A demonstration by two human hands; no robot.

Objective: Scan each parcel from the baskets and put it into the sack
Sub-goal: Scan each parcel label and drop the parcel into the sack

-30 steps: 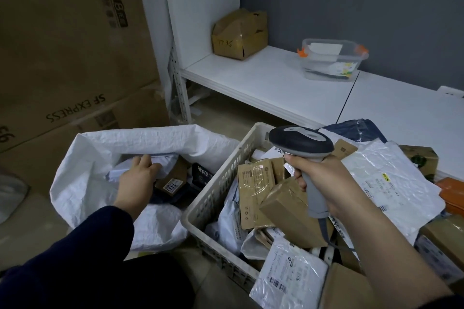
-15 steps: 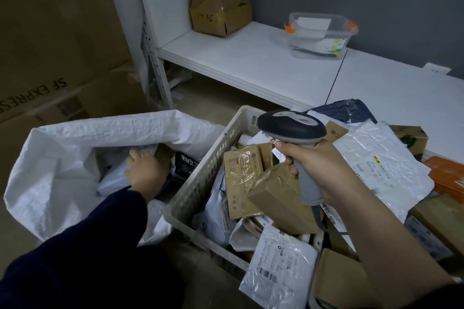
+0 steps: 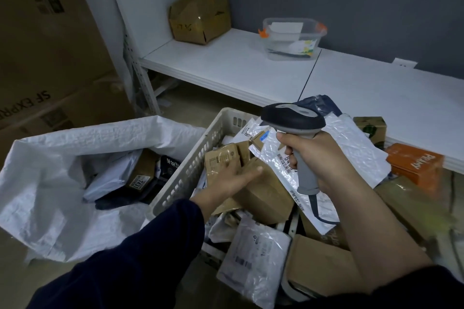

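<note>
A white woven sack (image 3: 47, 190) lies open at the left, with a labelled box (image 3: 140, 178) and several bags inside. Beside it stands a white slotted basket (image 3: 198, 160) heaped with parcels. My left hand (image 3: 229, 179) reaches over the basket rim, and its fairly straight fingers rest on a brown paper-wrapped parcel (image 3: 267, 194). My right hand (image 3: 319, 158) grips the grey handle of a barcode scanner (image 3: 292, 119), held above a white bubble mailer (image 3: 351, 148). The scanner's head points left over the basket.
More boxes (image 3: 321, 263) and an orange carton (image 3: 414, 163) crowd the right side. A low white shelf (image 3: 226, 63) behind carries a dented cardboard box (image 3: 199, 17) and a clear plastic tub (image 3: 292, 37). Large SF Express cartons (image 3: 50, 57) stand at the left.
My left hand has come out of the sack, leaving a white bag there, and moved right into the basket onto the brown parcel. The scanner hand stayed in place.
</note>
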